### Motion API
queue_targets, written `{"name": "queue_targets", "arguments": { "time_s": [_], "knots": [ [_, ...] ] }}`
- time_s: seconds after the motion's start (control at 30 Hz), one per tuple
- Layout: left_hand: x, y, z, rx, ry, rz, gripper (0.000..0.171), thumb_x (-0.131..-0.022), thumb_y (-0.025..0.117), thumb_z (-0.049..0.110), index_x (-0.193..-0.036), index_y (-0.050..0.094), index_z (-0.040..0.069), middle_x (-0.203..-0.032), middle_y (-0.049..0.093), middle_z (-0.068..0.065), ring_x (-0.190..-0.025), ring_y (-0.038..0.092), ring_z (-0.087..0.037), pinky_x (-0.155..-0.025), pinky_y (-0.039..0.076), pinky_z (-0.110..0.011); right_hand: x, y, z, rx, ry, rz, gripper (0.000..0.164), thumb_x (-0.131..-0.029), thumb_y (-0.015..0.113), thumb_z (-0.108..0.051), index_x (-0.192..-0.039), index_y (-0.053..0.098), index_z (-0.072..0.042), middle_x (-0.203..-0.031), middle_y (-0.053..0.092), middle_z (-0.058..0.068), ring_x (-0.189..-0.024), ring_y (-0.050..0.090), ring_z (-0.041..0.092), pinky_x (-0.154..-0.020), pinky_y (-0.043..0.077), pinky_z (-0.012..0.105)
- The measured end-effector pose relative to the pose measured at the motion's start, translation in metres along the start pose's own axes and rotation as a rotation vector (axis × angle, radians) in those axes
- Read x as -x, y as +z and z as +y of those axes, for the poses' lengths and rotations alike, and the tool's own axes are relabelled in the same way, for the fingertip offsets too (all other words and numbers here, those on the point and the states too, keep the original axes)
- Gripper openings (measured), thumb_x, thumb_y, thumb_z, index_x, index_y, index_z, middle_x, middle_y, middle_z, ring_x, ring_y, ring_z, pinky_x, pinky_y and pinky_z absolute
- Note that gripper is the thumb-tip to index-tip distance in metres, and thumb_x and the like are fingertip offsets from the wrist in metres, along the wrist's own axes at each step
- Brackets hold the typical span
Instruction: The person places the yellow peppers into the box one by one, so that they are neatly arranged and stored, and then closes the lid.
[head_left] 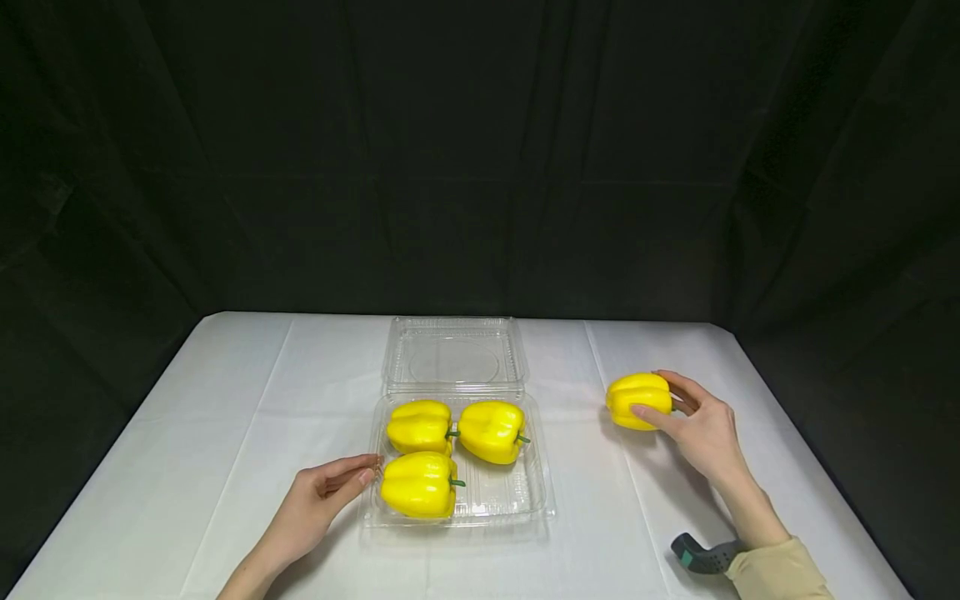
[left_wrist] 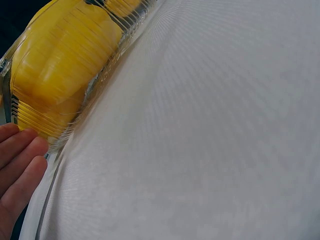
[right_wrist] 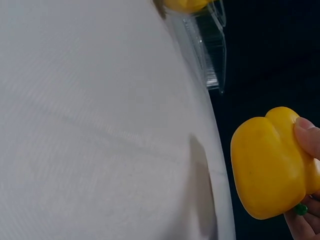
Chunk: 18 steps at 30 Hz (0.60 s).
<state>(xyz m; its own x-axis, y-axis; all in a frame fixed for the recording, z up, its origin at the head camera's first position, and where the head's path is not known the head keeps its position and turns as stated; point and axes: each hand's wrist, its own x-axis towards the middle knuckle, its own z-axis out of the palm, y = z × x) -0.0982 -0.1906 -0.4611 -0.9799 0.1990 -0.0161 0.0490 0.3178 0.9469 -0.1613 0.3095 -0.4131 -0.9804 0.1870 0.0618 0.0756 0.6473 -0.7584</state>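
My right hand (head_left: 701,433) grips a yellow bell pepper (head_left: 637,402) by its stem end, thumb on the near side, over the table's right part. In the right wrist view that pepper (right_wrist: 270,165) shows a green stem by the fingers. A clear plastic clamshell container (head_left: 498,498) lies in the middle with its lid (head_left: 453,354) folded back. Inside are three yellow bell peppers: back left (head_left: 420,425), back right (head_left: 492,431) and front left (head_left: 420,485). My left hand (head_left: 311,504) touches the container's left side with extended fingers (left_wrist: 25,155).
A white cloth (head_left: 247,417) covers the table, with black curtains (head_left: 480,167) behind it and at both sides. A dark wrist strap (head_left: 705,557) sits on the right wrist by a beige sleeve (head_left: 780,573).
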Motion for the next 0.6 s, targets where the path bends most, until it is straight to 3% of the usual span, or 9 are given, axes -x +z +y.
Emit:
{"name": "queue_targets", "arguments": {
  "time_s": [0.6],
  "knots": [
    [0.000,0.001,0.001,-0.005,-0.015,0.014,0.035,-0.098,0.065,0.032,-0.127,0.069,0.012,-0.126,0.070,-0.004,-0.109,0.069,-0.011,-0.091,0.054,-0.020,0.009,0.006,-0.017,-0.068,-0.063,-0.006,0.076,-0.082,0.083,-0.038,-0.144,0.051,-0.007,-0.145,0.054,0.019,-0.125,0.057,0.043,-0.079,0.044,0.002]
  ]
}}
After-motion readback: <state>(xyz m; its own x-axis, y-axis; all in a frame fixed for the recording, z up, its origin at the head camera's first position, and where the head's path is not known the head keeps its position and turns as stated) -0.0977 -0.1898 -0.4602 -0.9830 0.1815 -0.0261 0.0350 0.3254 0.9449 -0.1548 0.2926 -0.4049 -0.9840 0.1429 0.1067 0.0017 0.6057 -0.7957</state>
